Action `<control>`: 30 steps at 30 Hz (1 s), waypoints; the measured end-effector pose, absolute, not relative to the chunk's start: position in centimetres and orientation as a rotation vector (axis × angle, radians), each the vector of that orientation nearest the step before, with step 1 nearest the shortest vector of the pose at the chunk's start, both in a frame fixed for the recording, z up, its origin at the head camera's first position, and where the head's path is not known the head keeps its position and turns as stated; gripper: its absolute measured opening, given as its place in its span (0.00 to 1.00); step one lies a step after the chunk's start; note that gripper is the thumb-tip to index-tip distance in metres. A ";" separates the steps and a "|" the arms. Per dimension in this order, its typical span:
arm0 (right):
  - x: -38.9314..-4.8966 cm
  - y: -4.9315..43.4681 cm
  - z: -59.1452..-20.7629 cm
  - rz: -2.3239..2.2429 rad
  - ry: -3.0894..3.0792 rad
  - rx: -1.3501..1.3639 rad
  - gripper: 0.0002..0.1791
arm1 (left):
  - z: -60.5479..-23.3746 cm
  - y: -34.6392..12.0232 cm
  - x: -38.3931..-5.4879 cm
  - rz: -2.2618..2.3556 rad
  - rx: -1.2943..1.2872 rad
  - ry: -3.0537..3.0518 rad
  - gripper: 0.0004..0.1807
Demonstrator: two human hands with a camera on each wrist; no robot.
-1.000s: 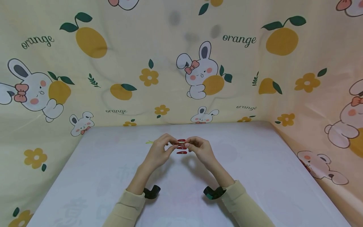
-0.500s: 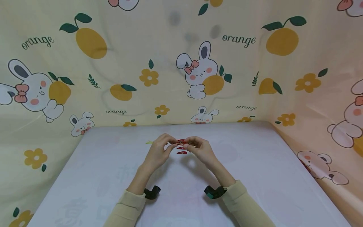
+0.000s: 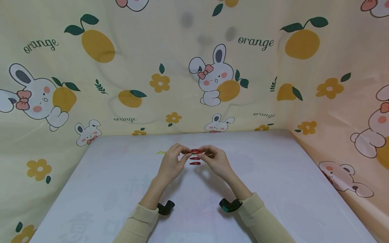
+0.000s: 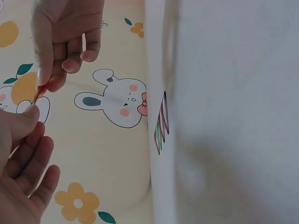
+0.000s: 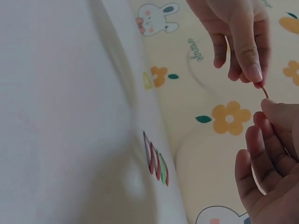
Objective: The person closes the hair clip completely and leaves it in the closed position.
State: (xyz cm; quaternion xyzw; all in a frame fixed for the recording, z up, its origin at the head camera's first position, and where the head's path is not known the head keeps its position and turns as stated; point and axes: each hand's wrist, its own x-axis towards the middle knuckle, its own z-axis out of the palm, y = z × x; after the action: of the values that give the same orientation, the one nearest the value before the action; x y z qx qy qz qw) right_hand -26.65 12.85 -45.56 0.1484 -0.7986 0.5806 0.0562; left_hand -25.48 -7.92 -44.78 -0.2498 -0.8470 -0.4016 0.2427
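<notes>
Both hands meet above the far middle part of the table, holding one thin red hair clip [image 5: 265, 92] by its two ends. My left hand [image 3: 171, 163] pinches one end between thumb and forefinger; my right hand [image 3: 216, 162] pinches the other. In the wrist views the remaining fingers of both hands are loosely bent. Below the held clip, several similar red hair clips [image 3: 195, 163] lie in a row on the table, one showing a green tint in the left wrist view. Fingers partly cover the held clip, so whether it is snapped open cannot be told.
A small yellow-green item [image 3: 160, 152] lies to the left of the left hand, partly hidden behind it. The white-covered table [image 3: 194, 216] meets a cream curtain [image 3: 182, 67] printed with rabbits and oranges at the back and sides. Black wrist cameras [image 3: 166, 208] are on both wrists.
My left hand and forearm have shifted slightly to the right. The held clip has shifted slightly between the fingers; both hands keep their pinch. The clips on the table stay put.
</notes>
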 end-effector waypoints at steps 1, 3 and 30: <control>-26.7 12.9 -45.6 1.741 -2.431 0.446 0.10 | -44.8 -7.8 -25.5 -1.094 -0.670 -2.322 0.05; -26.7 12.9 -45.8 1.697 -2.445 0.447 0.10 | -44.9 -7.7 -25.4 -1.088 -0.646 -2.334 0.05; -27.8 13.1 -48.2 1.506 -2.704 0.456 0.07 | -46.3 -7.5 -26.7 -1.118 -0.506 -2.799 0.03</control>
State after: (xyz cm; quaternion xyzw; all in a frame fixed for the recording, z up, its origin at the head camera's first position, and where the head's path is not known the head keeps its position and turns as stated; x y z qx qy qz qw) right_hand -27.79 13.13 -48.18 0.1458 -0.8642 0.4814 0.0066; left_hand -26.74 -7.47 -46.27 -0.1654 -0.9149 -0.3656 0.0427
